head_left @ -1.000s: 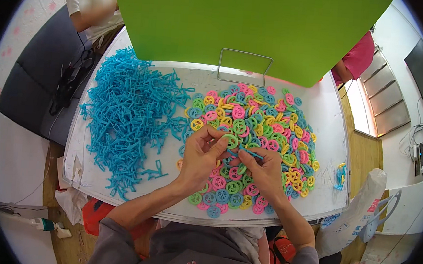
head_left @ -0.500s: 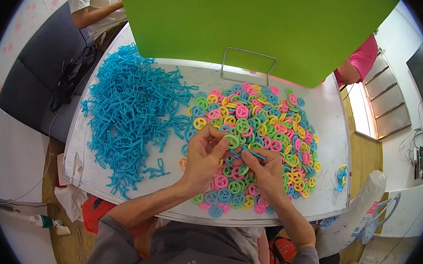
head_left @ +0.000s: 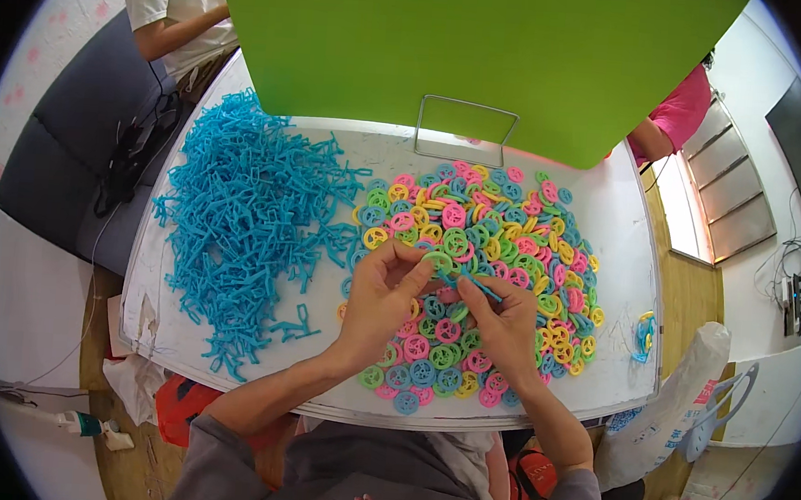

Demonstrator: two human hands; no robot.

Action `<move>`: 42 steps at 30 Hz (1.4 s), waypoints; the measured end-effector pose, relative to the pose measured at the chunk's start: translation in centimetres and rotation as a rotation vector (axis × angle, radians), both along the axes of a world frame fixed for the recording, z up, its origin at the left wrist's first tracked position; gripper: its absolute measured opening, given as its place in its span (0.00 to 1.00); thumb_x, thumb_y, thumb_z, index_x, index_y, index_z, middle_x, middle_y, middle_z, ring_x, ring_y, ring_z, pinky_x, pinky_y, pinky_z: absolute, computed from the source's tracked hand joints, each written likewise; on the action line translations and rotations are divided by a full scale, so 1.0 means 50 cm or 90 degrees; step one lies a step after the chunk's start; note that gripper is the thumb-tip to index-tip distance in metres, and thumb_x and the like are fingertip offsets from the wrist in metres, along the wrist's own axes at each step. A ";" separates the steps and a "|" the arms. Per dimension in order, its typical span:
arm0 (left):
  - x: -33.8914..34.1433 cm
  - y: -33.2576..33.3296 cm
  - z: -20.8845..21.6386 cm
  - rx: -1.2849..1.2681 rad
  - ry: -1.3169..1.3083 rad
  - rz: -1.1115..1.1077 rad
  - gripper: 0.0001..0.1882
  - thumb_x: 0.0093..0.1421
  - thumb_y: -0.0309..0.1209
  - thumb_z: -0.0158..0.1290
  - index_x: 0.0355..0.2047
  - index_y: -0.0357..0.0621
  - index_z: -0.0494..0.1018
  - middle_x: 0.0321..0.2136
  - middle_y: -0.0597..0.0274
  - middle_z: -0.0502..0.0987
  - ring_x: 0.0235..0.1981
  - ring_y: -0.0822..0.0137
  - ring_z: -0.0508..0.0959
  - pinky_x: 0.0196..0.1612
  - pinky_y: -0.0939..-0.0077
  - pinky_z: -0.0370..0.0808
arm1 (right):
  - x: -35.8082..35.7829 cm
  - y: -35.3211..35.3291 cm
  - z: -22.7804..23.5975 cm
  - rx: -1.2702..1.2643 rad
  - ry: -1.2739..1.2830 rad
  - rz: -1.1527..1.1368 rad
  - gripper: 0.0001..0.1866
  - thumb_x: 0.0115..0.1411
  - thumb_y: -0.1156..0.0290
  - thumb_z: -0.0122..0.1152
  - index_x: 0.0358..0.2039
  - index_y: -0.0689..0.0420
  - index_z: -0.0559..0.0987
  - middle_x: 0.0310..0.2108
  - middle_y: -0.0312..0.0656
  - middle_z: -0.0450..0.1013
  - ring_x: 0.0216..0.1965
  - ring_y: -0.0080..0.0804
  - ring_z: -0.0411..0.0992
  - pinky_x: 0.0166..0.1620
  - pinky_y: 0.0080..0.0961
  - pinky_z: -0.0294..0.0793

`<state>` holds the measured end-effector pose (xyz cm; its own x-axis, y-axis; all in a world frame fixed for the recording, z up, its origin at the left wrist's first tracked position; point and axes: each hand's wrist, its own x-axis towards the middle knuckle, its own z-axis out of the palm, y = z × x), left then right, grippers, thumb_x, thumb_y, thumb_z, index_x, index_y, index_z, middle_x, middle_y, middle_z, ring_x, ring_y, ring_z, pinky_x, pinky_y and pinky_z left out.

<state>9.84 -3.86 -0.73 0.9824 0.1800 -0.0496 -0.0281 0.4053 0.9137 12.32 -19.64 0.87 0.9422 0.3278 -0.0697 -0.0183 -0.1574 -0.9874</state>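
Our right hand (head_left: 504, 330) pinches a blue piece (head_left: 484, 289), its long axis slanting up-left toward the green wheel (head_left: 439, 262) our left hand (head_left: 378, 300) pinches.

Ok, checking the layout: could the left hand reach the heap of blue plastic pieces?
Probably yes: mostly white tabletop lies between the left hand and that heap, though the hand holds a round green plastic wheel.

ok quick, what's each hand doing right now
Left hand: closed, holding a round green plastic wheel.
Right hand: closed, holding a slender blue plastic piece.
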 end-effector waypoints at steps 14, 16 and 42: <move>-0.005 -0.001 -0.006 0.004 0.017 -0.040 0.07 0.63 0.29 0.52 0.36 0.37 0.70 0.33 0.63 0.76 0.34 0.75 0.77 0.38 0.79 0.77 | 0.000 -0.002 -0.003 0.083 -0.002 -0.046 0.12 0.56 0.74 0.63 0.42 0.60 0.78 0.29 0.37 0.78 0.22 0.14 0.71 0.23 0.13 0.67; -0.006 0.000 -0.004 0.002 0.016 -0.025 0.07 0.63 0.29 0.52 0.36 0.37 0.71 0.33 0.63 0.76 0.34 0.75 0.77 0.40 0.79 0.77 | -0.001 0.001 -0.002 -0.094 -0.274 -0.021 0.16 0.52 0.78 0.67 0.43 0.60 0.78 0.30 0.39 0.78 0.22 0.17 0.72 0.24 0.15 0.70; -0.006 -0.001 -0.013 -0.007 0.006 -0.023 0.11 0.60 0.28 0.56 0.39 0.32 0.73 0.35 0.60 0.78 0.35 0.73 0.79 0.36 0.84 0.76 | 0.025 -0.026 -0.029 -0.244 -0.602 -0.046 0.21 0.45 0.75 0.70 0.43 0.58 0.80 0.30 0.40 0.73 0.27 0.33 0.71 0.33 0.27 0.72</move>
<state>9.56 -3.91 -1.39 0.9878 0.1432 -0.0614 -0.0039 0.4165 0.9091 13.55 -20.94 -0.60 0.6827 0.3804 0.6239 0.7201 -0.4952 -0.4860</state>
